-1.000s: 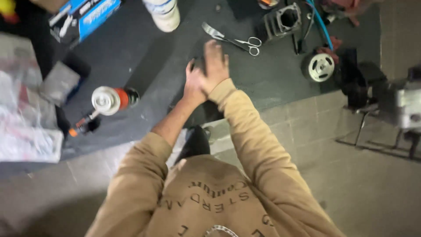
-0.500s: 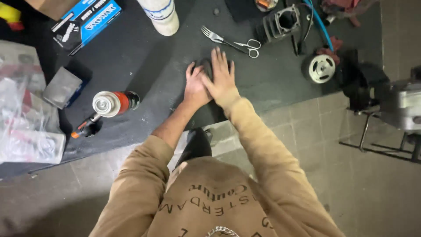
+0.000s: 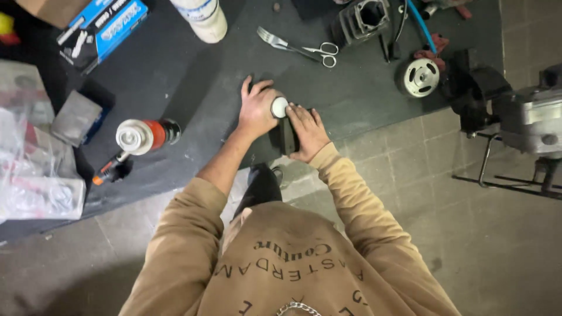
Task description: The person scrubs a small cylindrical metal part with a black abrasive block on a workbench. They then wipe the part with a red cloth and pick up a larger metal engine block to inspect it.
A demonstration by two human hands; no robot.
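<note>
White round cap (image 3: pixel 279 107) between both hands (blue box (image 3: pixel 104 29) far left).

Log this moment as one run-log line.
left hand: on small white round part | right hand: pressing dark block | surface: dark mat | nearby: scissors, fork

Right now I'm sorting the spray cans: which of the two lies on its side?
The red-and-black can with the white cap, left of the left hand, lies on its side; the white can at the top edge looks upright.

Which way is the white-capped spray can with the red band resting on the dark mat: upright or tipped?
Upright: the white-capped spray can with the red band shows its round cap face-on from above on the dark mat.
</note>
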